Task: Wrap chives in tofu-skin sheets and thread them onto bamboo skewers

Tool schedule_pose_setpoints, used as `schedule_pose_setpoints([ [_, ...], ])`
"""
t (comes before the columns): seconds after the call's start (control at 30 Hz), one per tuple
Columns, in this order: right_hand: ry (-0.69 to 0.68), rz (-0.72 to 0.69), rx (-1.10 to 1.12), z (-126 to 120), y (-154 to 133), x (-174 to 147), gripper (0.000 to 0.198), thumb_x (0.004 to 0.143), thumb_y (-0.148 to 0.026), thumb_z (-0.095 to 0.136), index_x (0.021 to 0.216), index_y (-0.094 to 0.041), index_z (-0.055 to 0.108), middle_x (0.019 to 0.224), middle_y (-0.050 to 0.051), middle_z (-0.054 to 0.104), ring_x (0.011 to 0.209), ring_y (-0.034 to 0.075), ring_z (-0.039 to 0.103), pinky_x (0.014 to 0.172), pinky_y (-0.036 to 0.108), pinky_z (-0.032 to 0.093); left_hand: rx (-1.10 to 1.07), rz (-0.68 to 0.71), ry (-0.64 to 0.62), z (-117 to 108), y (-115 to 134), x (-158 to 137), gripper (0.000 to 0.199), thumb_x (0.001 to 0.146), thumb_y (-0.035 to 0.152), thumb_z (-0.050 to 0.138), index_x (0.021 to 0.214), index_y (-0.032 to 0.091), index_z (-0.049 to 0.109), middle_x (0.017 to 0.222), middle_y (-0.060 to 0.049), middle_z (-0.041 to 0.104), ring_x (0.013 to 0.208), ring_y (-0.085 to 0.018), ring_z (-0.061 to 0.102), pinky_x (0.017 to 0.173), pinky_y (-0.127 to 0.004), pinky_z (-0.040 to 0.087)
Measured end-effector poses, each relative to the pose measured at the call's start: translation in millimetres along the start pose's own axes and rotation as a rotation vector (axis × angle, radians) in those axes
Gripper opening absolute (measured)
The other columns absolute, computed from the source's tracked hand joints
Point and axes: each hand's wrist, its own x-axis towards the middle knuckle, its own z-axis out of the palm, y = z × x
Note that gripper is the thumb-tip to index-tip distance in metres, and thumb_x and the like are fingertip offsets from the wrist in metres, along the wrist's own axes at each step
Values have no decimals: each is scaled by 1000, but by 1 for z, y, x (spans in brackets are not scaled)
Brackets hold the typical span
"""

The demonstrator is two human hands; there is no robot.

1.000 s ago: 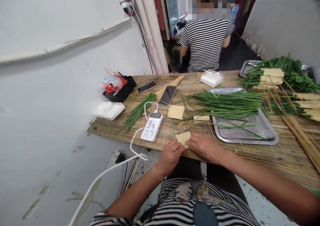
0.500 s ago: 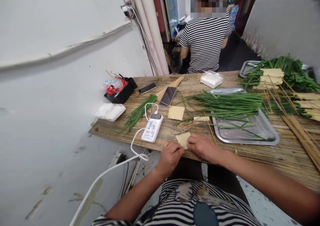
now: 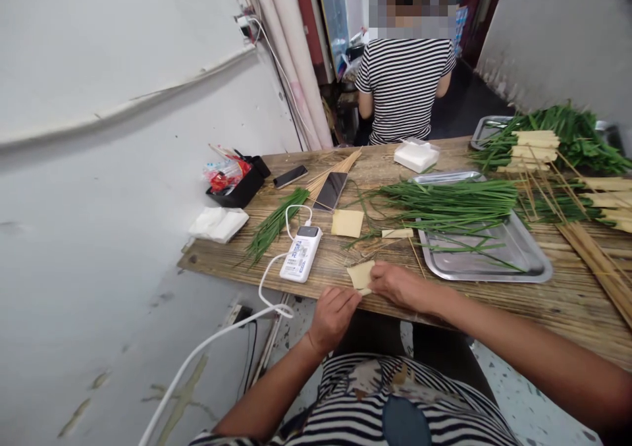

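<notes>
Pale yellow sheet: a thin, soft-looking square (image 3: 360, 275) at the table's near edge, between the two hands; its near edge looks turned over into a narrow fold.
Left hand: fingers curled nearly closed (image 3: 336, 314), the tips pinching the fold at its left end, seemingly to keep it tight.
Right hand: fingers bent together (image 3: 397, 284), gripping the sheet's right edge, probably so it stays flat; the thumb is hard to make out.
Spare pieces: beyond the hands lie a second flat sheet (image 3: 347, 223) and, to its right, a small roll (image 3: 397, 233), perhaps set there for easy reach.
Greens: long green stems (image 3: 449, 199) lie across a metal tray (image 3: 474, 265), beyond and right of the right hand.
Electronics: a white power bank (image 3: 301, 255) with a cable, just beyond the left hand; a dark phone (image 3: 330, 191) farther off.
Sticks: a thin wooden bundle (image 3: 592, 261), far right of the right hand.
Table: worn, grained wooden boards (image 3: 557, 307).
Room: a scuffed pale wall (image 3: 123, 169) to the left; past the table, a person in a striped shirt (image 3: 402, 90), back turned.
</notes>
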Motion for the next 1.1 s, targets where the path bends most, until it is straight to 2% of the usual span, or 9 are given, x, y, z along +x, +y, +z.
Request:
schedule_pose_setpoints([
  [0.1, -55, -123, 65, -8, 2, -1, 35, 93, -22, 40, 63, -16, 57, 71, 4, 54, 70, 14, 44, 61, 25, 32, -29, -27, -10, -2, 1, 4, 22, 92, 13, 46, 108, 18, 60, 92, -6, 70, 81, -15, 59, 73, -30, 41],
  [0.23, -34, -130, 99, -12, 1, -3, 37, 96, -24, 37, 67, -16, 60, 72, 5, 54, 72, 14, 45, 63, 25, 33, -45, -72, -44, -6, 3, 12, 20, 91, 13, 47, 103, 18, 63, 89, -5, 69, 78, -15, 57, 71, -30, 41],
  [0.4, 11, -127, 81, -9, 1, -5, 28, 95, -23, 40, 84, -15, 64, 78, 6, 58, 76, 16, 47, 68, 26, 35, -69, -127, -74, -10, 6, 21, 19, 92, 16, 47, 94, 18, 66, 84, -5, 68, 77, -15, 57, 71, -29, 42],
  [0.63, -70, -89, -148, -11, -2, -7, 32, 96, -24, 38, 73, -16, 59, 79, 4, 54, 75, 15, 42, 61, 28, 27, -216, -187, -55, -11, 4, 26, 16, 89, 16, 52, 88, 17, 68, 81, -5, 67, 75, -15, 56, 69, -28, 42],
  [0.73, -66, -46, -120, -12, -3, -7, 30, 95, -25, 39, 72, -16, 57, 83, 5, 53, 78, 16, 42, 63, 28, 27, -279, -223, -37, -9, 2, 24, 15, 89, 17, 53, 88, 18, 68, 82, -5, 67, 74, -15, 56, 69, -29, 43],
  [0.87, -65, 65, 13, -10, -3, -8, 22, 92, -23, 41, 77, -16, 54, 82, 3, 50, 71, 13, 40, 60, 27, 26, -316, -252, -29, -6, -1, 23, 14, 88, 16, 54, 87, 18, 69, 82, -4, 67, 73, -14, 56, 69, -29, 43],
  [1.1, -127, -62, 10, -8, 4, 1, 25, 88, -15, 41, 65, -15, 51, 74, 2, 48, 69, 13, 37, 58, 28, 23, -199, -271, -123, -13, 2, 28, 15, 88, 18, 55, 85, 20, 69, 80, -2, 68, 74, -15, 57, 70, -30, 38],
])
